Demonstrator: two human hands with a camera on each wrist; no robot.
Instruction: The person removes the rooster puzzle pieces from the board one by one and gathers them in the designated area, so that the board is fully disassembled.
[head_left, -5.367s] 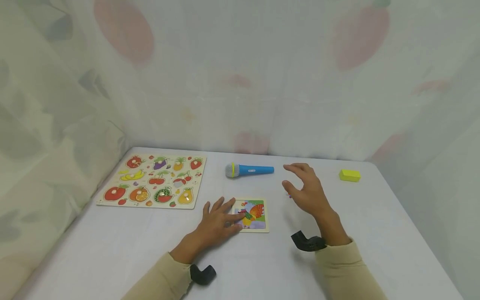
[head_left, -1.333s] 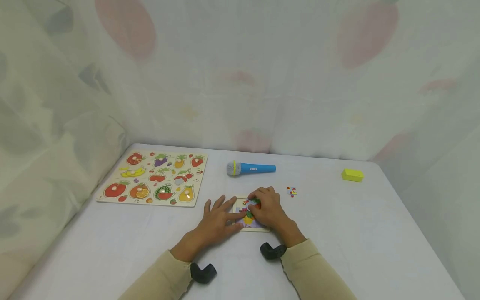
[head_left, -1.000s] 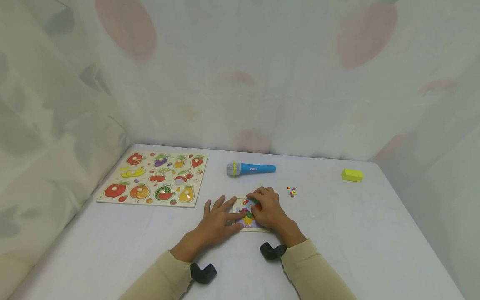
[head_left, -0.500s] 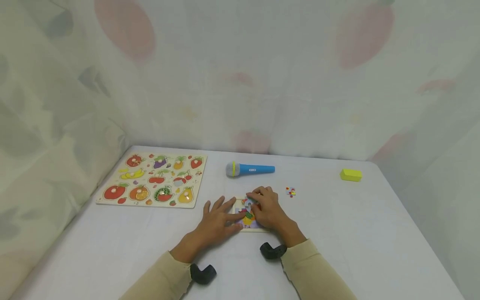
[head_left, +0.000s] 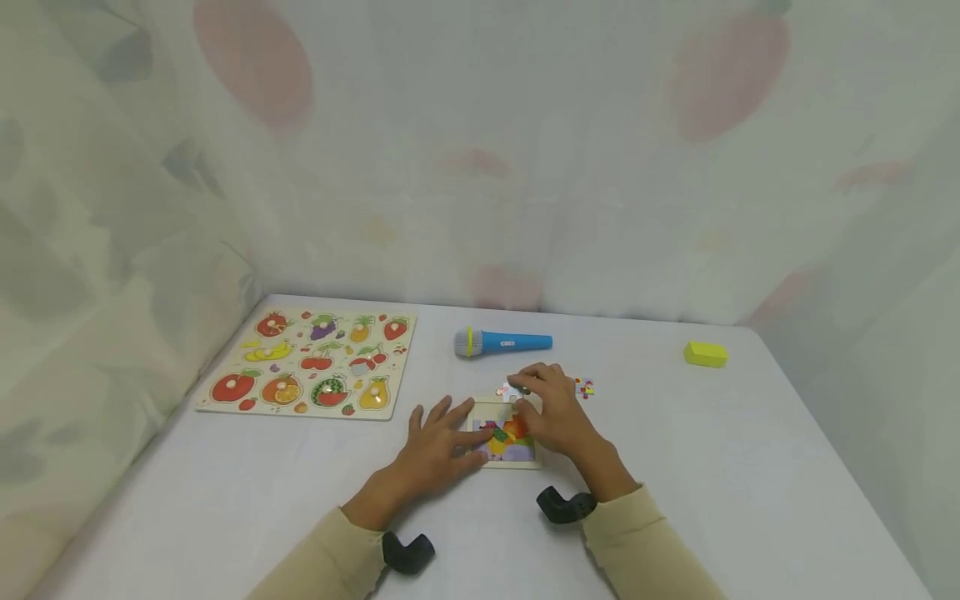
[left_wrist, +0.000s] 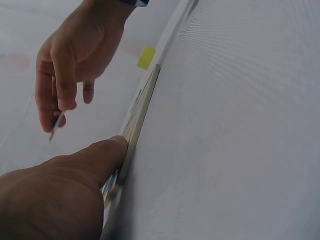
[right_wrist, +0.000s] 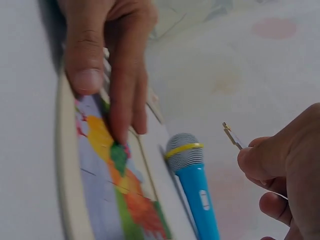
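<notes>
A small square jigsaw puzzle (head_left: 506, 454) with a colorful bird picture lies in a pale wooden frame on the table; a strip at its top shows bare wood. My left hand (head_left: 435, 454) rests on the frame's left side with fingers spread, fingertips on the picture. Above the frame's far edge, my right hand (head_left: 558, 412) pinches a pale blue jigsaw piece (head_left: 512, 392) between thumb and fingers. In the right wrist view that piece (right_wrist: 232, 136) appears edge-on, clear of the board. Another loose jigsaw piece (head_left: 585, 387) lies on the table just beyond the right hand, partly covered by it.
A fruit peg puzzle board (head_left: 307, 362) lies at the left. Behind the small puzzle is a blue toy microphone (head_left: 502, 342). A yellow block (head_left: 706, 354) sits at the far right. Printed curtains enclose the white table (head_left: 750, 475) at the back and sides.
My right hand, earlier out to the right, came onto the puzzle's upper part, then lifted a pale blue jigsaw piece out and moved slightly away with it. My left hand has stayed put.
</notes>
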